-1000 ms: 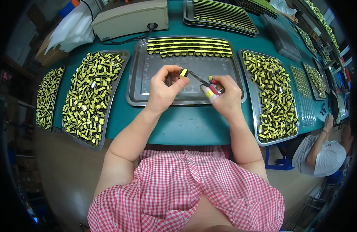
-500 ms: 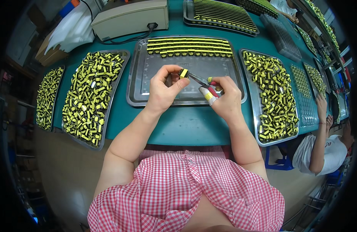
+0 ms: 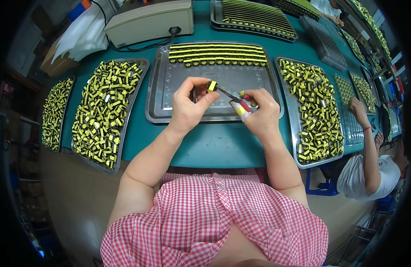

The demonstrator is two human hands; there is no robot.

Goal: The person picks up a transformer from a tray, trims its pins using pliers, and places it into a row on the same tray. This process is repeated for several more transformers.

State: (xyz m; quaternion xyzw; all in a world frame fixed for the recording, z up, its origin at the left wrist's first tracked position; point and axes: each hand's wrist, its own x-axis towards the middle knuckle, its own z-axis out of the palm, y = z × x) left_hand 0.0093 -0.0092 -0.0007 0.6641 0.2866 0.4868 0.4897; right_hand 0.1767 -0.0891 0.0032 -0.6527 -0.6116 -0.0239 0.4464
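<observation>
1. Our left hand (image 3: pixel 187 107) pinches a small yellow component (image 3: pixel 211 85) over the steel tray (image 3: pixel 170 113), lifted for tool access.
2. Our right hand (image 3: pixel 258 116) stays clamped on the pliers (image 3: pixel 232 94), tips at the component.

The person wears a short-sleeved top (image 3: pixel 214 218) in a small red-and-white check, gingham in pattern, loose and creased across the front. The fabric gathers into soft folds near the middle, just below the counter (image 3: pixel 214 147) edge, and a seam or placket runs down the centre. The sleeves end well above the elbows, so both forearms are bare down to the hands. The left hand (image 3: pixel 187 104) has no glove, ring or watch. The right hand (image 3: pixel 261 115) has one finger wrapped in tape (image 3: pixel 242 111), banded white, red and yellow near the tip. Neither wrist carries a band or bracelet.
</observation>
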